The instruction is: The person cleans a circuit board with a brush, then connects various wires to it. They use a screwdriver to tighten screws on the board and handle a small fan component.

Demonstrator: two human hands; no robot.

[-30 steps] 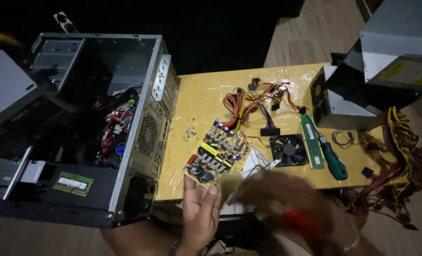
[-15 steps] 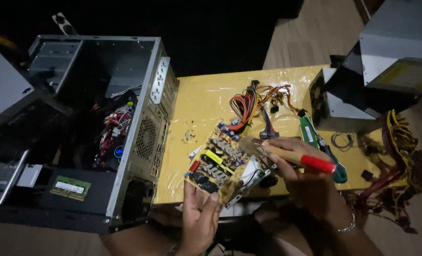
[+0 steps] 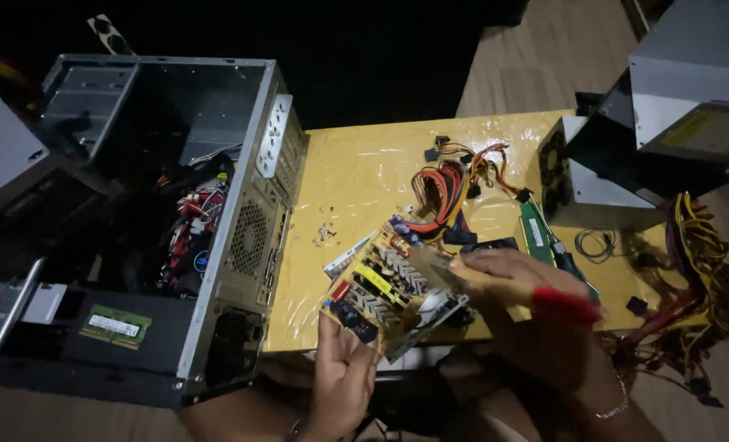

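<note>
My left hand (image 3: 341, 378) grips the near edge of a power supply circuit board (image 3: 381, 288), holding it tilted above the front of the yellow table (image 3: 356, 176). The board carries yellow and dark components, and a bundle of orange and red wires (image 3: 442, 190) trails from it across the table. My right hand (image 3: 520, 286) holds a screwdriver with a red handle (image 3: 562, 304), its shaft pointing left onto the board's right side. A green memory stick (image 3: 534, 232) lies just beyond my right hand.
An open computer case (image 3: 176, 221) lies on its side at the left, with a small green memory module (image 3: 116, 326) on its near panel. Grey power supply boxes (image 3: 610, 184) stand at the right. A tangle of cables (image 3: 704, 270) hangs off the right edge. Loose screws (image 3: 325, 233) lie mid-table.
My right hand came up from the blurred lower right and brought the screwdriver onto the board. My left hand lifted and tilted the board slightly nearer to me.
</note>
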